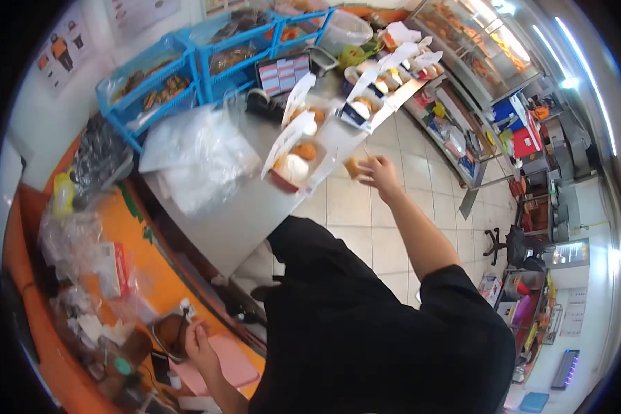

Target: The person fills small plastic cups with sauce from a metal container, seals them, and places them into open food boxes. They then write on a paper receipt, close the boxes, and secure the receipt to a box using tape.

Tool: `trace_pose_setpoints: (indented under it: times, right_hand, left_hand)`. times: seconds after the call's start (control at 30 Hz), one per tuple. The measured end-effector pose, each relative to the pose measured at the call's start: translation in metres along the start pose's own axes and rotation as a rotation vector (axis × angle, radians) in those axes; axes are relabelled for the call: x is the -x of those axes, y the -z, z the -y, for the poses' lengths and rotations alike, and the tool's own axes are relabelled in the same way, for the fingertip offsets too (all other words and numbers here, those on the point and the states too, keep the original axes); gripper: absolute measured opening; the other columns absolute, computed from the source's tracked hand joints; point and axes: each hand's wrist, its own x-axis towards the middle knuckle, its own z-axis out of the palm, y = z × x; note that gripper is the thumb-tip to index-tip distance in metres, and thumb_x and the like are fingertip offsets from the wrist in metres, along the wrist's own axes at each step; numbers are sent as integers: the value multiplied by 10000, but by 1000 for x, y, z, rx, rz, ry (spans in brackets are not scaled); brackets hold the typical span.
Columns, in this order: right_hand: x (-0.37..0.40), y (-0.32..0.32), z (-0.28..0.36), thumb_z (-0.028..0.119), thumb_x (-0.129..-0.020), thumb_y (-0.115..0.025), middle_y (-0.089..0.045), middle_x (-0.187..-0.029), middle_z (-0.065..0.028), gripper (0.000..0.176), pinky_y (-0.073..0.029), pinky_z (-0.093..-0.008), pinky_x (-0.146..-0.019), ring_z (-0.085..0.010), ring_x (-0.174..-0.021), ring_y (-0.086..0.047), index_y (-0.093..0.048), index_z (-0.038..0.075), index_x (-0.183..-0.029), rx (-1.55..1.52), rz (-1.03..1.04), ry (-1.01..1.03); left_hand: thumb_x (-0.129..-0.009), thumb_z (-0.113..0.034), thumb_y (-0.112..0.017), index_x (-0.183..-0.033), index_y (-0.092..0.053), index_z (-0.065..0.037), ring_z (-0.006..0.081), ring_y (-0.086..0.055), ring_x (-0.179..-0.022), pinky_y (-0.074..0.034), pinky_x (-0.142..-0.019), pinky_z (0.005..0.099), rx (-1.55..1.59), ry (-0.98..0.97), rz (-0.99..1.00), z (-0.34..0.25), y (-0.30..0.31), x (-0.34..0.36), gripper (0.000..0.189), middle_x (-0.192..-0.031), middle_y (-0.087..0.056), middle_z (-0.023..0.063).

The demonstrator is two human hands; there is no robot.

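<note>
Right hand (378, 172) with fried piece (352, 168) beside open meal boxes (291, 170)

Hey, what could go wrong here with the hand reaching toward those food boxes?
1. The right hand holds a fried piece out over the floor tiles, short of the counter; a slip would likely drop it.
2. The open food boxes sit at the edge of the counter; a bump from the hand could tip one off.

The item (354, 168) at the right hand (379, 176) is blurred.
</note>
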Motion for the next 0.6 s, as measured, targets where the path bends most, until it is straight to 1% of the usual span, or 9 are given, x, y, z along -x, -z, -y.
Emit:
trace_pose_setpoints:
  times: [0.07,0.2,0.27,0.3,0.33,0.37,0.47,0.57,0.6]
  right_hand:
    - [-18,40,-6,213,-1047,-536,-685,-1253,-168,387,-668,-455,-796,-317,-1064,-730,-480,11,-1372,-82,-74,-65]
    - [-100,138,-26,213,-1040,-532,-658,-1251,-176,402,-671,-473,-799,-332,-1072,-722,-452,36,-1392,-172,-258,-57]
    - [-164,181,-33,263,-1061,-521,-668,-1272,-156,390,-660,-486,-831,-327,-1056,-729,-470,73,-1397,-220,-403,-71]
    - [-192,197,-27,263,-1061,-521,-668,-1272,-156,390,-660,-486,-831,-327,-1056,-729,-470,73,-1397,-231,-385,-63]
    - [-225,212,-21,256,-1059,-510,-666,-1266,-151,376,-660,-480,-829,-324,-1044,-731,-474,77,-1387,-313,-451,-43]
    - [-263,226,-10,248,-1056,-499,-665,-1260,-146,362,-660,-475,-826,-322,-1032,-733,-478,82,-1377,-398,-517,-22]
    - [-394,291,15,288,-1059,-559,-631,-1265,-174,404,-670,-486,-768,-325,-1040,-710,-436,66,-1373,-488,-470,79]
    - [-503,349,63,312,-1056,-575,-632,-1261,-164,403,-671,-473,-753,-312,-1033,-701,-452,62,-1348,-491,-528,152]
    - [-538,367,67,299,-1053,-574,-633,-1258,-160,393,-672,-467,-747,-308,-1034,-698,-457,57,-1340,-483,-530,182]
  left_hand:
    - [-1104,-96,-505,-1304,-641,11,135,-627,-942,-515,-865,286,6,-42,-42,-4,-22,-19,264,-1007,-657,55]
    - [-1069,-25,-457,-1395,-585,-4,150,-628,-907,-525,-886,304,75,-88,-62,8,-76,-44,351,-982,-655,62]
    - [-1065,-21,-464,-1407,-577,-14,157,-635,-896,-534,-903,318,194,-68,-229,41,-111,-56,360,-1002,-666,76]
    - [-1058,-20,-479,-1408,-576,-20,157,-635,-882,-540,-907,315,93,38,-254,40,-130,-57,364,-1012,-666,85]
    - [-1058,-20,-479,-1408,-576,-20,157,-635,-882,-540,-907,315,94,19,-271,45,-149,-58,364,-1012,-666,85]
    - [-1056,-22,-486,-1383,-590,-18,158,-635,-887,-537,-905,310,-76,74,-255,53,-170,-60,344,-1011,-667,84]
    - [-1059,-59,-511,-1287,-635,-14,162,-647,-900,-531,-898,300,-564,180,-146,75,-243,-55,263,-985,-688,75]
    - [-1037,-108,-507,-1179,-601,-39,268,-669,-926,-529,-800,360,-364,527,4,202,-287,-51,184,-961,-671,117]
    - [-1042,-150,-511,-1174,-598,-42,295,-671,-938,-531,-793,378,-133,710,104,242,-305,-52,191,-961,-670,123]
